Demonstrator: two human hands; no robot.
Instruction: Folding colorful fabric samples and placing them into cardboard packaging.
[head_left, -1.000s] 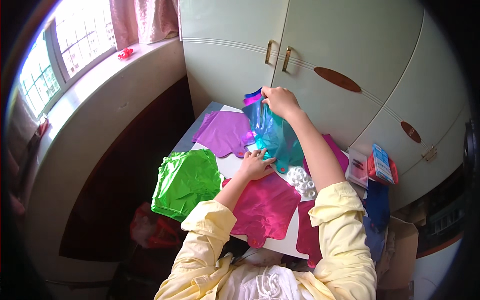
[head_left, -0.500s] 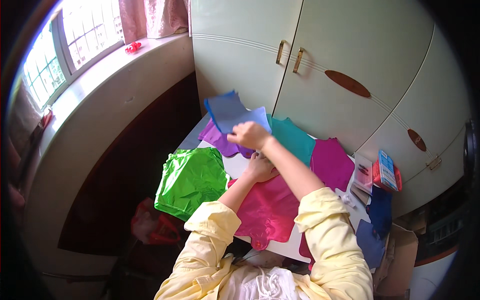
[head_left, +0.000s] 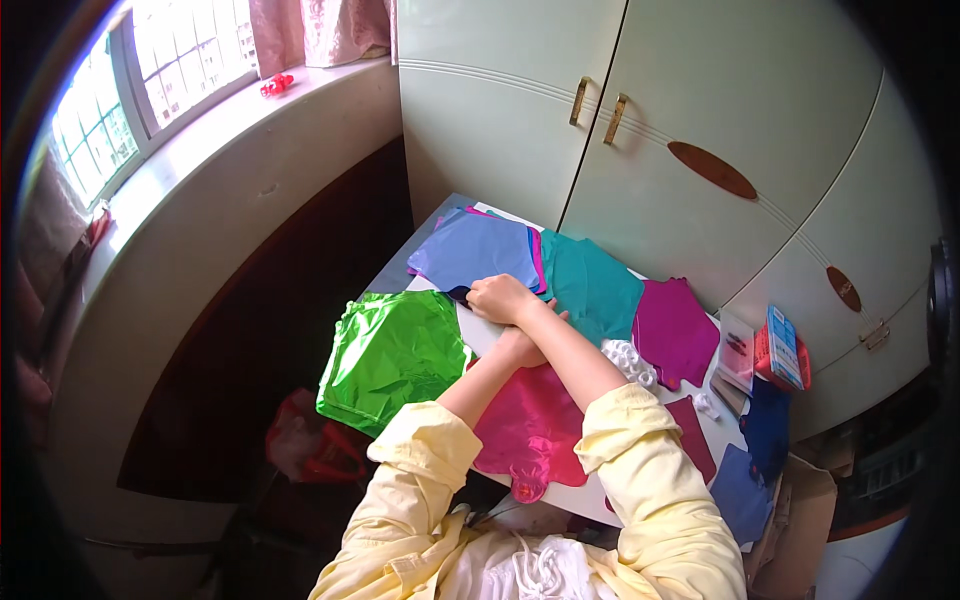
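Observation:
A pale blue, foil-like flat sheet (head_left: 475, 248) lies over purple and magenta ones at the table's far left. My right hand (head_left: 502, 298) is closed at its near edge, fingers curled on the sheet. Crossed under my right forearm, my left hand (head_left: 526, 345) rests at the top of a shiny pink flat sheet (head_left: 525, 420); its fingers are stretched out, partly hidden by that forearm. Left of it lies a wrinkled bright green foil stack (head_left: 395, 360). To the right are a teal sheet (head_left: 592, 285) and a magenta many-cornered sheet (head_left: 675, 330).
White curled pieces (head_left: 630, 362) lie right of my forearm. A red basket (head_left: 790, 360) and a clear box (head_left: 736, 352) stand at the right end. Behind the table rises a pale cabinet (head_left: 700, 90); a window sill (head_left: 190, 140) is at left. A cardboard box (head_left: 800, 520) is low right.
The blue sheet was raised and folded in my right hand; now it lies flat on the pile. My right hand has come down slightly nearer. The white curled pieces have come into view.

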